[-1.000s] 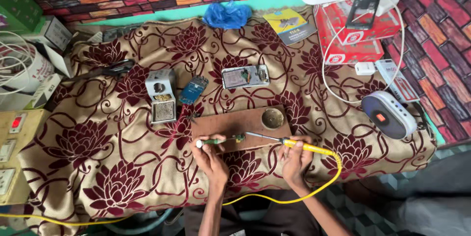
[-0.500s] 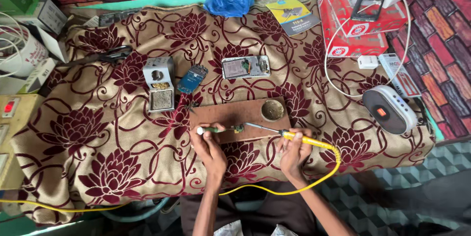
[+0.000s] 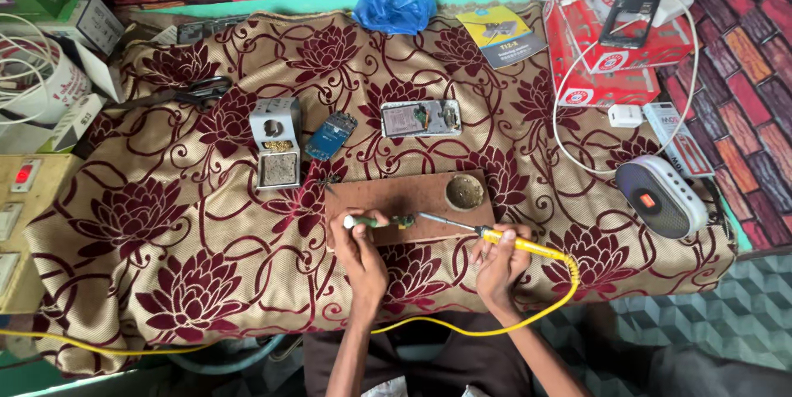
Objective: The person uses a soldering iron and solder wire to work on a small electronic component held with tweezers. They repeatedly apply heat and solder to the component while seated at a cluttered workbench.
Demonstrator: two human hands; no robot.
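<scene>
My right hand (image 3: 499, 261) grips a yellow-handled soldering iron (image 3: 495, 237) whose metal tip points left toward a small green circuit board (image 3: 402, 221) on a brown wooden board (image 3: 396, 195). My left hand (image 3: 359, 244) pinches a thin tool with a white end (image 3: 363, 222) that touches the same small board. A round tin of flux (image 3: 464, 192) sits at the right end of the wooden board. The iron's yellow cord (image 3: 528, 314) loops down and off to the left.
A floral cloth (image 3: 165, 224) covers the table. On it lie an opened phone (image 3: 421, 117), a blue circuit board (image 3: 332, 135), a white iron stand (image 3: 276, 143), scissors (image 3: 186, 93), red boxes (image 3: 615, 51), a white-grey speaker (image 3: 660, 195) and a blue bag (image 3: 393, 9).
The view has shifted slightly, so the table sits a little lower in the picture. Both hands stay at the small circuit board with the iron and the thin tool.
</scene>
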